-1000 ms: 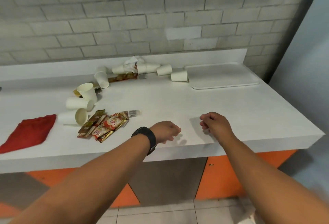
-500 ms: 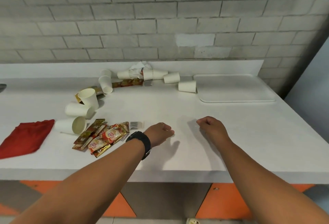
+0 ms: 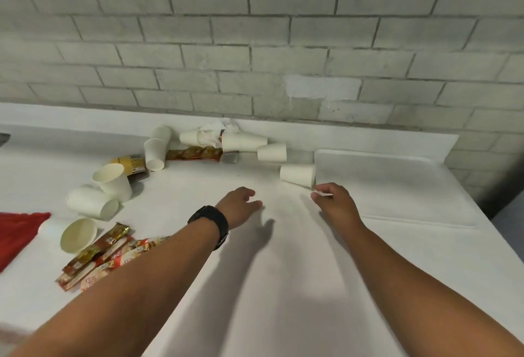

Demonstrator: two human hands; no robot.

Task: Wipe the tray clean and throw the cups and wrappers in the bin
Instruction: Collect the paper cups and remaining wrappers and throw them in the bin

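Over the middle of the white worktop (image 3: 283, 271), two bare arms reach forward. The left hand (image 3: 236, 206) wears a black watch (image 3: 209, 222) on its wrist. Its fingers hang loosely curled just above the worktop and hold nothing. The right hand (image 3: 333, 200) is near the left edge of the tray (image 3: 397, 186). Its fingers are curled too, and it is hard to tell if something small is pinched in them.

The tray is white and flat and lies at the back right corner of the worktop, by the brick wall (image 3: 255, 45). One paper cup (image 3: 297, 175) lies on its side, touching the tray's left edge, just beyond the right hand. More cups lie tipped over along the back edge, with a crumpled tissue (image 3: 218, 130) and some brown wrappers (image 3: 195, 154) among them. One cup (image 3: 154, 154) stands mouth down there.

Toward the left edge, three more cups (image 3: 90, 203) lie in a bunch. Close to them, near the front edge, a pile of snack wrappers (image 3: 99, 257) lies partly under the left arm. A red cloth (image 3: 17, 232) lies flat at the far left edge.
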